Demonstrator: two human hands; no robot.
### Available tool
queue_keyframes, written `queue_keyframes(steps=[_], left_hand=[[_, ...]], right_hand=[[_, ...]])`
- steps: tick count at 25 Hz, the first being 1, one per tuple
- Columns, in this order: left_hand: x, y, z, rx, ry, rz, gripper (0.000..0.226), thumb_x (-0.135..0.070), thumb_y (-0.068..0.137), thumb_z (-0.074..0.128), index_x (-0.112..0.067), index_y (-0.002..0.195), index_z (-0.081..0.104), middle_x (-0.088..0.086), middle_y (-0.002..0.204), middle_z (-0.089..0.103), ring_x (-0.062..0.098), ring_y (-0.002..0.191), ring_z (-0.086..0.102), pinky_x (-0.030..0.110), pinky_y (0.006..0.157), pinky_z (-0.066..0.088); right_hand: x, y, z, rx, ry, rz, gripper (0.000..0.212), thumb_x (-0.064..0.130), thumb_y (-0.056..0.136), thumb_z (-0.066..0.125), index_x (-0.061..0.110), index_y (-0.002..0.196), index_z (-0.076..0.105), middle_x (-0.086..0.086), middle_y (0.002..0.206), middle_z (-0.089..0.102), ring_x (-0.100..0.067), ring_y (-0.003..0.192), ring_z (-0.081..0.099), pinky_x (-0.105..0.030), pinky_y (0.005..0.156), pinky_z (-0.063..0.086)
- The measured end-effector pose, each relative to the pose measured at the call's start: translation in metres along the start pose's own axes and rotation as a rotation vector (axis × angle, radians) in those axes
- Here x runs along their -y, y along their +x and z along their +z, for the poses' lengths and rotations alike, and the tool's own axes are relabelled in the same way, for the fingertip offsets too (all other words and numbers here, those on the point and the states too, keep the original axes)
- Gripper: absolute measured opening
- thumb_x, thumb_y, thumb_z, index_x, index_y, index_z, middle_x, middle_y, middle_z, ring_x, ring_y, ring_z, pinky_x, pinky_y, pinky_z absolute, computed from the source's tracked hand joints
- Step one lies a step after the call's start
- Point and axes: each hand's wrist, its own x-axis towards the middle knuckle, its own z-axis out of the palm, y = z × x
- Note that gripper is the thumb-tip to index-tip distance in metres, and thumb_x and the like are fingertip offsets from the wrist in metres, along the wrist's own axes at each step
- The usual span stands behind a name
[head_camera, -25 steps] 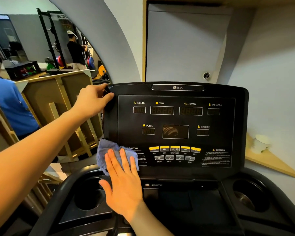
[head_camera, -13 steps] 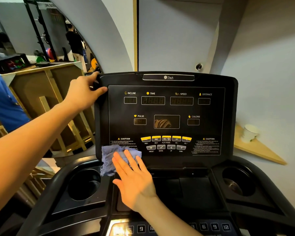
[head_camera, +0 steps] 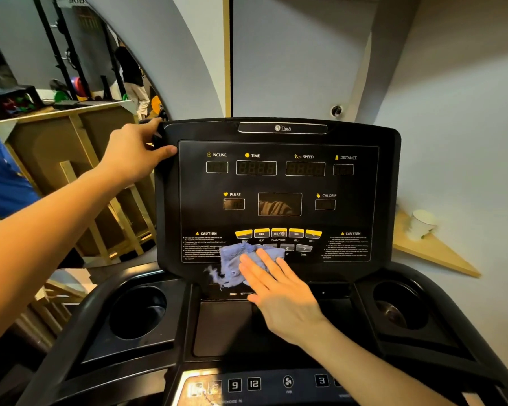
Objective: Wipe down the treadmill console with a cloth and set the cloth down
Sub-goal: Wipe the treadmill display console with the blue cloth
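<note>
Pressing with a flat palm and spread fingers, the right hand keeps the blue cloth against the lower edge of the treadmill console; the hand is open and does not close around the cloth, which sits under the fingertips and sticks out to their left, with a frayed corner hanging below the panel. Just above the fingers is the row of yellow buttons, and the cloth covers part of the grey buttons under them. Up and to the left of this grip, the left hand is closed on the upper left corner of the console, thumb on the front face and fingers around the edge. Below the wiping hand, on both sides, are two round cup holders, and a white paper cup stands on a wooden shelf far to the right.
</note>
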Motion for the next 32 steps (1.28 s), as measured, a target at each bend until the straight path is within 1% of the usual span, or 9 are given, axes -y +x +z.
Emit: queue_keyframes(steps=[2,6,9,13,18,22,26,30,32], left_hand=[[-0.001,0.000,-0.001,0.006,0.014,0.005,0.072,-0.031,0.089,0.068,-0.020,0.151,0.035,0.010,0.138,0.059,0.027,0.127,0.055,0.046,0.105,0.044],[-0.001,-0.001,-0.004,0.018,0.013,0.011,0.071,-0.032,0.088,0.068,-0.021,0.151,0.036,0.009,0.137,0.059,0.027,0.124,0.057,0.047,0.104,0.046],[-0.005,-0.004,-0.003,0.015,0.007,0.014,0.069,-0.028,0.089,0.068,-0.022,0.150,0.037,0.011,0.137,0.059,0.028,0.124,0.056,0.048,0.104,0.045],[-0.006,-0.005,-0.003,0.013,0.004,0.015,0.069,-0.027,0.088,0.069,-0.021,0.149,0.038,0.012,0.137,0.059,0.028,0.125,0.056,0.049,0.104,0.045],[-0.007,-0.004,-0.002,0.005,0.012,-0.020,0.071,-0.028,0.087,0.069,-0.020,0.150,0.037,0.012,0.138,0.058,0.028,0.125,0.056,0.048,0.105,0.044],[-0.009,-0.004,-0.002,0.003,0.031,-0.016,0.072,-0.028,0.088,0.069,-0.019,0.150,0.036,0.013,0.138,0.058,0.029,0.125,0.055,0.048,0.105,0.044],[-0.007,0.000,-0.002,0.002,0.038,-0.019,0.072,-0.028,0.087,0.070,-0.019,0.150,0.036,0.013,0.138,0.058,0.029,0.125,0.056,0.048,0.105,0.044],[-0.004,0.003,-0.001,0.001,0.060,-0.013,0.073,-0.030,0.086,0.071,-0.020,0.150,0.037,0.012,0.136,0.060,0.029,0.123,0.057,0.048,0.105,0.044],[-0.002,0.004,-0.001,-0.001,0.058,-0.016,0.073,-0.030,0.085,0.071,-0.021,0.150,0.038,0.012,0.136,0.060,0.028,0.123,0.058,0.048,0.104,0.044]], right_hand=[[-0.022,-0.018,-0.002,-0.018,-0.006,0.017,0.056,0.041,0.104,0.036,0.017,0.154,0.042,0.001,0.164,0.032,-0.025,0.154,0.020,-0.043,0.123,0.023],[-0.070,-0.057,-0.012,-0.019,-0.038,0.017,0.055,0.038,0.104,0.041,0.014,0.154,0.042,-0.003,0.162,0.036,-0.029,0.152,0.027,-0.045,0.119,0.030],[-0.100,-0.072,-0.020,0.049,-0.088,0.033,0.056,0.039,0.105,0.030,0.013,0.154,0.038,-0.005,0.161,0.035,-0.030,0.151,0.028,-0.045,0.116,0.027],[-0.134,-0.100,-0.021,0.119,-0.099,0.142,0.062,0.043,0.108,0.003,0.016,0.155,0.034,-0.004,0.163,0.032,-0.028,0.153,0.024,-0.041,0.118,0.020],[-0.166,-0.126,-0.021,0.168,-0.089,0.215,0.063,0.042,0.108,0.003,0.014,0.154,0.035,-0.006,0.162,0.035,-0.029,0.152,0.025,-0.041,0.119,0.015],[-0.168,-0.126,-0.011,0.091,-0.073,0.234,0.060,0.038,0.110,0.007,0.009,0.155,0.033,-0.010,0.159,0.040,-0.030,0.153,0.022,-0.042,0.121,0.015],[-0.179,-0.107,-0.006,-0.066,-0.089,0.231,0.055,0.033,0.110,0.009,0.015,0.162,0.002,-0.008,0.168,0.017,-0.033,0.156,0.008,-0.044,0.125,0.008],[-0.205,-0.049,-0.033,-0.188,-0.003,0.314,0.060,0.025,0.104,0.032,0.015,0.161,0.014,-0.009,0.166,0.021,-0.032,0.157,0.005,-0.053,0.122,0.018],[-0.220,-0.015,-0.052,-0.219,0.055,0.420,0.056,0.026,0.106,0.033,0.014,0.159,0.020,-0.006,0.167,0.019,-0.029,0.157,0.000,-0.055,0.123,0.020]])
